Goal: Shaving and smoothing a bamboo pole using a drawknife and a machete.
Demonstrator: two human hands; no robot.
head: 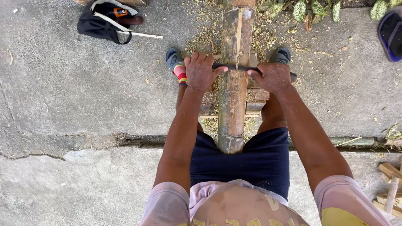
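Observation:
A thick bamboo pole (233, 96) runs away from me between my legs, resting on a low wooden block (256, 95). A dark long blade (238, 68) lies crosswise on top of the pole. My left hand (202, 72) grips its left end and my right hand (273, 77) grips its right end. A thin pale strip is peeling up along the pole just beyond the blade. My feet in sandals (174, 58) stand on either side of the pole.
Bamboo shavings litter the concrete around the pole. A black bag (104, 21) with a thin stick lies at the back left. A blue sandal (390, 34) is at the far right. Wood scraps (390, 188) lie at the lower right, leafy plants along the top.

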